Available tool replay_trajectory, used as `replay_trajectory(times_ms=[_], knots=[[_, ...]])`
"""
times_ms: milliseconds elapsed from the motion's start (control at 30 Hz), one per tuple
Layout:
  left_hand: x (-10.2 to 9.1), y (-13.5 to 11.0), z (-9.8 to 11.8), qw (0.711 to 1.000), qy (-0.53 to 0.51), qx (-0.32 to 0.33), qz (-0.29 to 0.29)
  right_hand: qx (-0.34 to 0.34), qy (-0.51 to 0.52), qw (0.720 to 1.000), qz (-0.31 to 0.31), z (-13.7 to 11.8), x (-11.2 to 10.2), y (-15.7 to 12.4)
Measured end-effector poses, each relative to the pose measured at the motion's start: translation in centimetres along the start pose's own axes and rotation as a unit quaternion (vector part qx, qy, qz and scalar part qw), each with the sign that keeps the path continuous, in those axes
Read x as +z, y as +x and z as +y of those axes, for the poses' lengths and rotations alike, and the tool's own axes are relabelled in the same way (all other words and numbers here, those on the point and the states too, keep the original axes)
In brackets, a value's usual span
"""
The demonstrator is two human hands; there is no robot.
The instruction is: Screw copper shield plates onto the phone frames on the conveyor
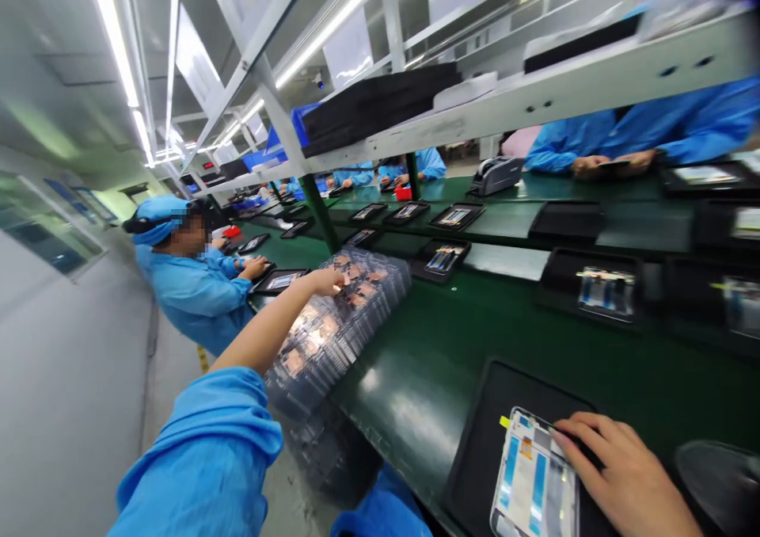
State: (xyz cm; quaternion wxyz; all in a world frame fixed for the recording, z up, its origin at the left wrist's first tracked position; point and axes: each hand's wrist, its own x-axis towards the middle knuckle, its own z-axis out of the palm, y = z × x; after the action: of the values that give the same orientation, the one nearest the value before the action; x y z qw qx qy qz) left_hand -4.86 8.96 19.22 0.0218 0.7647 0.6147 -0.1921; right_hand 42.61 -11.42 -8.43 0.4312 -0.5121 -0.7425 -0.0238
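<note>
My left hand (pixel 328 282) reaches far forward over a tall stack of clear plastic trays (pixel 356 335). Its fingers are bent together at the top tray, among several copper-coloured parts (pixel 321 333); whatever is between the fingertips is too small to make out. Low on the right, a phone frame (pixel 537 474) with blue strips and a yellow tab lies tilted on a black tray (pixel 484 434). My right hand (pixel 623 474) rests beside this frame, fingers stretched out, with the fingertips touching its upper right edge.
Black trays with phone frames (pixel 606 291) line the green bench (pixel 409 363). A white shelf beam (pixel 416 129) crosses above, held by a green post (pixel 319 212). A co-worker in blue (pixel 190 283) sits at left; others work across the bench. A grey tape dispenser (pixel 497 175) stands behind.
</note>
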Motion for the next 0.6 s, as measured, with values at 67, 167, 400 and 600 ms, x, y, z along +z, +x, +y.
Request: replay_trajectory(times_ms=[67, 167, 400, 600], knots=[[-1.3, 0.0, 0.3, 1.000, 0.014, 0.003, -0.006, 0.010, 0.000, 1.000, 0.005, -0.6, -0.1, 0.5], [-3.7, -1.0, 0.7, 1.000, 0.020, 0.012, 0.007, 0.014, -0.010, 1.000, 0.019, -2.1, -1.1, 1.5], [-2.6, -7.7, 11.0, 0.962, -0.204, 0.171, 0.057, -0.080, 0.055, 0.990, 0.098, -9.5, -5.7, 3.4], [6.9, -11.5, 27.0, 0.692, -0.600, 0.278, -0.289, -0.152, 0.159, 0.976, 0.004, -12.0, -7.7, 1.9]])
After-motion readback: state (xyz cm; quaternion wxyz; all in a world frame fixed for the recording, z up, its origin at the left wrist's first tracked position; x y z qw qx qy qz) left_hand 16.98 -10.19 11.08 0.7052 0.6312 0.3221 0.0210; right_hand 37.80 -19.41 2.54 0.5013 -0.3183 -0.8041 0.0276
